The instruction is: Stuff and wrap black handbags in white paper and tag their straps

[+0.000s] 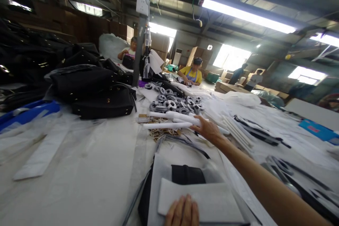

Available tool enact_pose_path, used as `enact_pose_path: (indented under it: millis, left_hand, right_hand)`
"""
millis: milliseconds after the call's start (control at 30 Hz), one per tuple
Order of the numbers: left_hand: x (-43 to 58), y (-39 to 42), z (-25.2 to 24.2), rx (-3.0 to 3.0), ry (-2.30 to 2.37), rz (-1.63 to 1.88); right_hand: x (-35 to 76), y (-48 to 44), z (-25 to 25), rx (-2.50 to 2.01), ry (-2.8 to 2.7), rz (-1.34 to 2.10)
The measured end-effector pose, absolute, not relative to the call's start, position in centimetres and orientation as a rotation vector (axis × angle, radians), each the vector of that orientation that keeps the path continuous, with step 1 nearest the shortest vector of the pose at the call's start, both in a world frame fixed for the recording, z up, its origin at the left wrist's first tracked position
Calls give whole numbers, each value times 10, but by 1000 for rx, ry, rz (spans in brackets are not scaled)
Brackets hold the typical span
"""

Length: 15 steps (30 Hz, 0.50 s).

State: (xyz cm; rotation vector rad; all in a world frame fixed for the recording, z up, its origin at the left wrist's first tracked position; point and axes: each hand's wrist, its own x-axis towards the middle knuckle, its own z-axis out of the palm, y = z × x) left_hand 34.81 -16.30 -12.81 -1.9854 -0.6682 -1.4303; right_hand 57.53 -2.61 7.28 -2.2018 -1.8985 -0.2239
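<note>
worktable (79,169) draped in pale sheeting is filling nearly the whole frame, running from the bottom edge up toward the bright windows at upper right. black bags (103,102) are lying heaped at centre left, and a grey pole (140,42) is rising behind them to the top of the frame. a person in yellow (192,74) is sitting at the far end, just above centre (another is sitting to the left of the pole).

a mound of grey-and-white rings (174,104) is sitting at centre frame. just below it, the white rolls (169,125) are lying on the table over a tuft of straw-like fibres (159,133), their long axes running almost level, left to right. the right hand (209,129) is lying over their right-hand ends, its arm stretching down to the lower right corner. its fingers are pointing left along the rolls, held together and curling down onto them, though i cannot tell whether they are actually gripping one.

the left hand (182,213) is showing only at the bottom edge, well apart from the rolls. its fingers are lying flat and side by side on a white sheet (209,201), which is covering a black piece (186,174).
</note>
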Motion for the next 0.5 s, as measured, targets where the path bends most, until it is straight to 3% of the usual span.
enact_pose_path:
  millis: [167, 333, 500]
  left_hand:
    - [324, -183, -92, -2403, -750, -1212]
    - [306, -188, -32, -2938, -738, -591]
    - [300, -163, 24, -3201, -605, -102]
  right_hand:
    - [567, -119, 102, -1933, -1825, 419]
    - [543, -231, 112, -1660, -1594, 1011]
    - [503, -317, 88, -1670, -1923, 1070]
